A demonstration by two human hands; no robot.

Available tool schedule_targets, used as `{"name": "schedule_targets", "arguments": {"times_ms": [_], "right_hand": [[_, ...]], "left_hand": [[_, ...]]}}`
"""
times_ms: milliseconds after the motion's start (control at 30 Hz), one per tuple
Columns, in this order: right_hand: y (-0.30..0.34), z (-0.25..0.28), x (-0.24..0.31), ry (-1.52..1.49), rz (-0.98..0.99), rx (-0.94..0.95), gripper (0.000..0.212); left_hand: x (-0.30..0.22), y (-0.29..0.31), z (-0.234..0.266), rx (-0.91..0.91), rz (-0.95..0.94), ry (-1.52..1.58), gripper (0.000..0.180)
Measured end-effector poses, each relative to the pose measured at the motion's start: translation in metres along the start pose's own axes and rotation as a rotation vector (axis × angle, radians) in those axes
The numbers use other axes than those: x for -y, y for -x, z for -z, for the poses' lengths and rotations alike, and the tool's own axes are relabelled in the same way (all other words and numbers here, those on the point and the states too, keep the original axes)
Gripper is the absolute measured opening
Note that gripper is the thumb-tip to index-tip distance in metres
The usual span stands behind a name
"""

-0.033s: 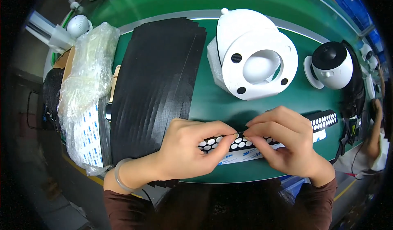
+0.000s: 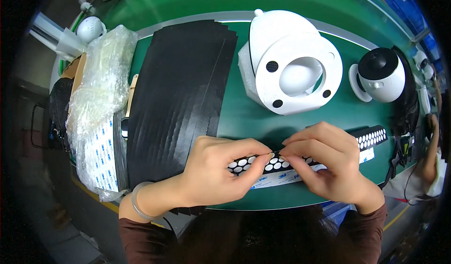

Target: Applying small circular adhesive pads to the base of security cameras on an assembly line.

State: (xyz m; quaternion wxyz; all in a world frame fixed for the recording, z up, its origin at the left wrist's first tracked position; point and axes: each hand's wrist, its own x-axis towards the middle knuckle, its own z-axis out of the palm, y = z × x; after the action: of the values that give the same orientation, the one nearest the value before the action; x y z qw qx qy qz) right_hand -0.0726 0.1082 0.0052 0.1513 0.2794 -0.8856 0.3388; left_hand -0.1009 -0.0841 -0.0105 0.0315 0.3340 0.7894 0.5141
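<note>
In front of me lies a black strip (image 2: 372, 139) with rows of white round spots. Along its near side runs a white backing sheet (image 2: 282, 176) with blue print. My left hand (image 2: 218, 170) is closed, its thumb and forefinger pinched together over the middle of the strip. Close beside it my right hand (image 2: 326, 158) is pinched too, fingertips nearly meeting the left ones. Whatever sits between the tips is too small or hidden to name. Beyond my hands stands a white device (image 2: 300, 102) with an oval ring face carrying three round black pads and one bare round recess.
A stack of black sheets (image 2: 181, 90) lies left of my hands, with plastic-wrapped material (image 2: 101, 94) farther left. At the right stands a white camera-like device (image 2: 387, 78) with a black top, near black cables (image 2: 399, 156). Another person's arm (image 2: 430, 156) shows at the right edge.
</note>
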Motion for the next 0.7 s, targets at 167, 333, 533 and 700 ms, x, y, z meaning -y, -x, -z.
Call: {"name": "schedule_targets", "arguments": {"times_ms": [167, 333, 533, 700], "right_hand": [[0.0017, -0.0022, 0.0007, 0.054, 0.038, -0.014, 0.017], [0.0019, -0.0019, 0.0043, 0.022, -0.002, 0.008, 0.019], [0.0032, -0.0061, 0.0003, 0.003, 0.054, -0.050, 0.019], [0.0026, -0.0063, 0.0007, 0.010, 0.060, -0.055, 0.019]], "left_hand": [[0.0014, 0.0017, -0.0015, -0.017, 0.008, 0.012, 0.003], [0.0032, 0.0027, -0.0059, -0.081, -0.001, 0.045, 0.003], [0.0031, 0.0027, -0.0057, -0.077, -0.019, 0.002, 0.003], [0.0031, 0.0034, -0.0060, -0.082, -0.018, 0.005, 0.003]]}}
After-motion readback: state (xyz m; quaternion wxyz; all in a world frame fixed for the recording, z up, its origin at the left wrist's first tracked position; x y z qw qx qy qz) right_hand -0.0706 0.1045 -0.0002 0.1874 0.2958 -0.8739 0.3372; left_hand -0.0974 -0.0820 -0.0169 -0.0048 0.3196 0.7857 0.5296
